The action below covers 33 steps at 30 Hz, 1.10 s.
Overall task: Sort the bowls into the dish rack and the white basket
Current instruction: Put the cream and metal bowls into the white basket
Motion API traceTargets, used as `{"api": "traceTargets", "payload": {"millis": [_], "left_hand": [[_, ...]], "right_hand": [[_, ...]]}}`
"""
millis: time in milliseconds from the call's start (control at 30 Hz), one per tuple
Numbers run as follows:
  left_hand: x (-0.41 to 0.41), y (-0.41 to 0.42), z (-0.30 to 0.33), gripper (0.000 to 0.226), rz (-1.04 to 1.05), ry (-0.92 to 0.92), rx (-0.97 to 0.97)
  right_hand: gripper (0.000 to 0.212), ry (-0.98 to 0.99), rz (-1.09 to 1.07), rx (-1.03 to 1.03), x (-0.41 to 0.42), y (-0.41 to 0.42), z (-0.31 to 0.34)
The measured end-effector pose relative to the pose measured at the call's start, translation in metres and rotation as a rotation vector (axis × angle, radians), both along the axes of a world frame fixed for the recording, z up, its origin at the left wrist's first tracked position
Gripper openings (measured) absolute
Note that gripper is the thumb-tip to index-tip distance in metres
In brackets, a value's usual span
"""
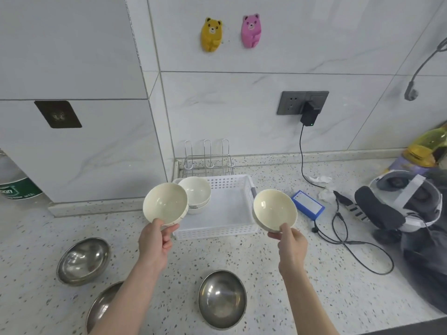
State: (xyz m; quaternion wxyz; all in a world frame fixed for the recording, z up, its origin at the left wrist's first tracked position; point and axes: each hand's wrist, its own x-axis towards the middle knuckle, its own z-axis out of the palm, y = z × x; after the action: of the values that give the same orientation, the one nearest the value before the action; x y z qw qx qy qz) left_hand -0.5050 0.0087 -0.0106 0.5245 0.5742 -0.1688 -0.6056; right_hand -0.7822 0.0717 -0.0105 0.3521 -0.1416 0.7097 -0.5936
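1. Landmark: white basket (232,209), sitting on the speckled counter (266,257) with its long axis running left to right. All places below are given from it.

2. Left hand (154,240): thumb over the near rim and fingers curled beneath, pinching a cream bowl (165,203). This bowl hangs over the basket's near-left corner, tilted so its hollow faces the person.

3. Right hand (291,240): same pinch, thumb on the near rim, holding a second cream bowl (275,210). It hangs at the basket's right edge, partly outside it, also tilted toward the person.

4. Inside the basket, far-left corner: stacked cream bowls (195,192), upright. The left-held bowl sits just in front of this stack and overlaps it in view; whether they touch cannot be told.

5. Dish rack (208,157): bare wire, directly behind the basket against the wall. No bowl in it.

6. Steel bowls: one (83,259) well to the near-left of the basket, one (102,305) partly hidden by the left forearm, one (222,298) straight in front. All lie on the counter, untouched.

7. Judgement: cream goes to the basket, steel probably to the rack. Left hand is nearer the stack; a short move forward and down would nest its bowl. The right-held bowl must travel leftward across the open basket floor.

8. Risk: rim-only pinch on tilted bowls may slip.
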Motion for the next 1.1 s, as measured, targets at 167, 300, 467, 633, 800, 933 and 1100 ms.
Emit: {"api": "traceTargets", "payload": {"millis": [167, 300, 467, 633, 800, 933, 1100], "left_hand": [[-0.012, -0.013, 0.001, 0.026, 0.013, -0.019, -0.008], [-0.015, -0.028, 0.001, 0.024, 0.044, -0.043, -0.002], [-0.018, -0.045, -0.002, 0.02, 0.053, -0.115, 0.002], [-0.016, -0.05, -0.012, 0.022, 0.046, -0.142, 0.005], [-0.016, -0.051, -0.015, 0.021, 0.051, -0.138, 0.002], [-0.015, -0.05, -0.019, 0.024, 0.045, -0.13, -0.024], [-0.015, -0.051, -0.021, 0.022, 0.053, -0.119, -0.037]], "right_hand": [[0.019, 0.087, 0.264, 0.016, 0.0, -0.038, 0.0], [0.02, 0.213, 0.422, 0.052, 0.001, -0.072, -0.002], [0.031, 0.35, 0.532, 0.147, 0.009, -0.117, -0.004], [0.021, 0.354, 0.613, 0.244, 0.018, -0.135, -0.017], [0.028, 0.396, 0.648, 0.289, 0.022, -0.14, -0.03], [0.045, 0.438, 0.625, 0.274, 0.027, -0.137, -0.036], [0.049, 0.476, 0.598, 0.301, 0.03, -0.134, -0.04]]}}
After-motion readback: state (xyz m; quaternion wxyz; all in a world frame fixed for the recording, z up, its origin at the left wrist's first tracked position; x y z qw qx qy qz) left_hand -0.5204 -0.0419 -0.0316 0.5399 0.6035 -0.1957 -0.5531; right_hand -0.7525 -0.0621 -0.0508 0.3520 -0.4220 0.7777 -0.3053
